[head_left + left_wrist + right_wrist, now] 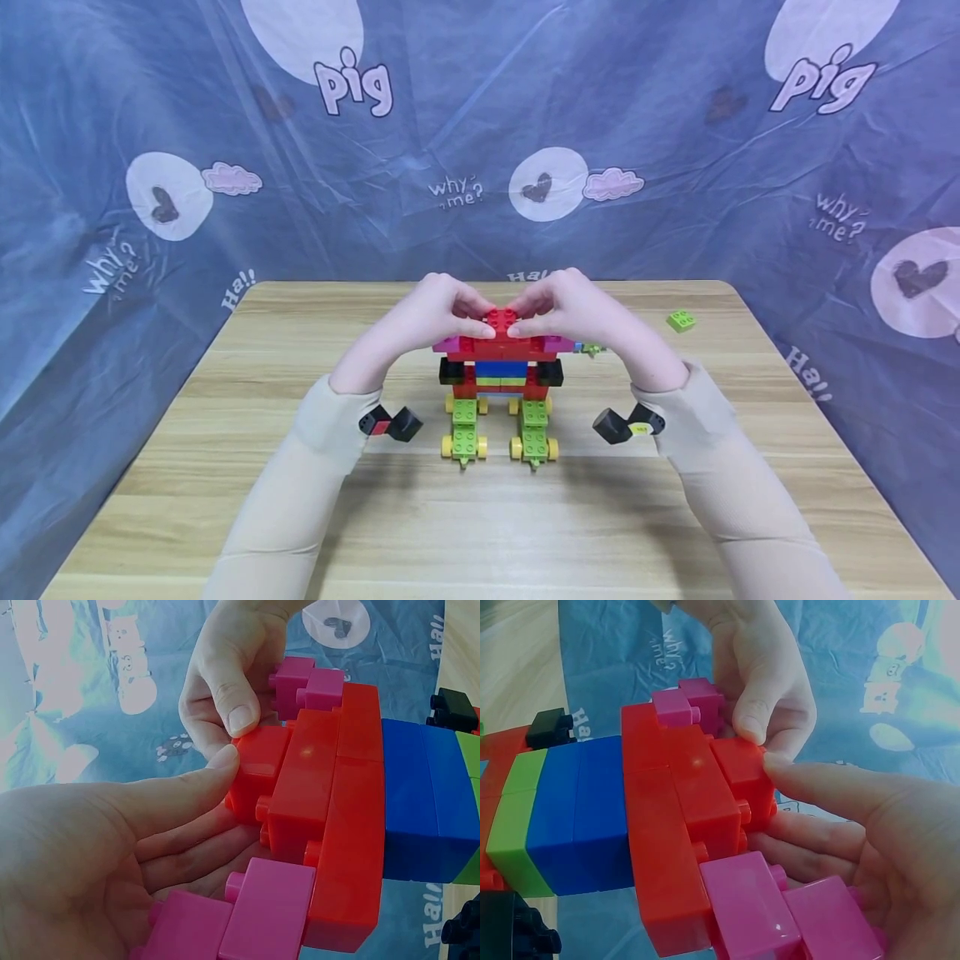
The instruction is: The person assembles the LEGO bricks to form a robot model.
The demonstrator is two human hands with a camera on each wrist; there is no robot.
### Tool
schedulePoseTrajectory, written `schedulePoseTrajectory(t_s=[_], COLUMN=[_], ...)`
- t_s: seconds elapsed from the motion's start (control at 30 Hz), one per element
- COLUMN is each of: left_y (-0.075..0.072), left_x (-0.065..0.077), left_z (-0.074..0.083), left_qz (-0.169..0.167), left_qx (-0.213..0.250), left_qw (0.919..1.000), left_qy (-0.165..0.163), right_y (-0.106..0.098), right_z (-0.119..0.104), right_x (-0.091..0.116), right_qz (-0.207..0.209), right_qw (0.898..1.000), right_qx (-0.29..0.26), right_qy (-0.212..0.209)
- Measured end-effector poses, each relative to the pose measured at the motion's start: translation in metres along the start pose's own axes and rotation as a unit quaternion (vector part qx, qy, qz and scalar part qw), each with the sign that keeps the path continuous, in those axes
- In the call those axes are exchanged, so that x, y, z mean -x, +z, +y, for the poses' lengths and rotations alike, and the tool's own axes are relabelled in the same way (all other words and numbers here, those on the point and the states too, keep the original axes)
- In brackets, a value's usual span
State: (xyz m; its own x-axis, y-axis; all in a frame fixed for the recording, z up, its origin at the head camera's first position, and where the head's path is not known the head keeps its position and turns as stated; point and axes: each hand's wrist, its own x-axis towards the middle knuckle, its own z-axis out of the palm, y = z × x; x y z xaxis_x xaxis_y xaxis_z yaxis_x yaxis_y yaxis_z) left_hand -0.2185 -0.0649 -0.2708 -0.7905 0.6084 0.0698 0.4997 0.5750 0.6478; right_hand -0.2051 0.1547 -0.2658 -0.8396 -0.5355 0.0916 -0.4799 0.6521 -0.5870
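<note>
A toy-brick figure stands upright at the middle of the table, with a small red brick (502, 320) on top. My left hand (441, 307) grips this top brick from the left, thumb on its near face and fingers behind. From the right, my right hand (567, 307) holds the same brick the same way, the thumb tips close together. Below lie wider red bricks (352, 847), with pink bricks (754, 900) stepping up at either side. Under them come blue bricks (501, 369), a lime layer and black bricks (550, 372) at the sides. Two lime wheeled bases (534, 421) carry it.
A loose lime brick (681, 321) lies at the back right of the wooden table (225, 467). Small lime and blue pieces (592, 349) show partly behind my right wrist. A printed blue cloth (390, 217) hangs behind the table and along its sides.
</note>
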Motion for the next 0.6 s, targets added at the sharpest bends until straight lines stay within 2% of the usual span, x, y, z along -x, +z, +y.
schedulePoseTrajectory(t_s=[0.33, 0.6], left_y=[-0.0007, -0.0005], left_x=[-0.0027, -0.0024], left_z=[0.0001, -0.0003], left_qz=[-0.001, 0.001], left_qx=[0.022, 0.032], left_qw=[0.9991, 0.9987], left_qy=[-0.036, -0.039], right_y=[0.0, 0.001], right_z=[-0.004, -0.0021], right_x=[-0.0006, -0.001], right_qz=[0.002, 0.0], right_qw=[1.0, 1.0], right_qx=[-0.006, -0.021], right_qy=[0.011, 0.015])
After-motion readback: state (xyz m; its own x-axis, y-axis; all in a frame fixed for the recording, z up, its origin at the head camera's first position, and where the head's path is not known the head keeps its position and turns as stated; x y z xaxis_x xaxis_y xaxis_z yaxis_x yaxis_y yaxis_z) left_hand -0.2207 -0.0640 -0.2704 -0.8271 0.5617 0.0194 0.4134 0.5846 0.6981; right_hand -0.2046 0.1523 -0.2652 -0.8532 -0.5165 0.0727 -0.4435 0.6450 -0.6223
